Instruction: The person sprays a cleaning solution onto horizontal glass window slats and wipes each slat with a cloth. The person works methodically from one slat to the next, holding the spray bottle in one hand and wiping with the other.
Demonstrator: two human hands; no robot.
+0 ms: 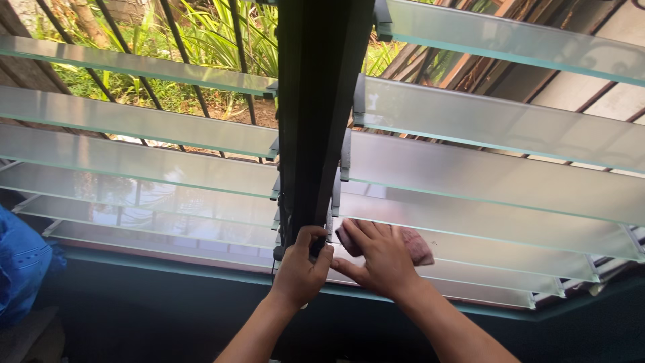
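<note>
A window with many long frosted glass slats (484,175) fills the view, and the slats are tilted open. Green plants (222,33) and dark bars (101,40) can be seen outside, up at 11 o'clock. A dark post (316,101) runs down the middle, from 12 o'clock to the centre, and the slats are split by it into a left bank and a right bank. A dark sill (168,262) is seen under the lowest slats.

The bottom of the post is gripped by the left hand (302,269), with the fingers curled shut around it, just below the centre. A small reddish-brown cloth (418,247) is pressed flat onto a low slat on the right bank by the right hand (376,259). The fingers of that hand are spread out on top of the cloth, not curled. The cloth lies just at 3 o'clock from the left hand, touching the glass. The two hands are close beside each other.

Something blue (23,265) is seen at the left edge, at 9 o'clock.
</note>
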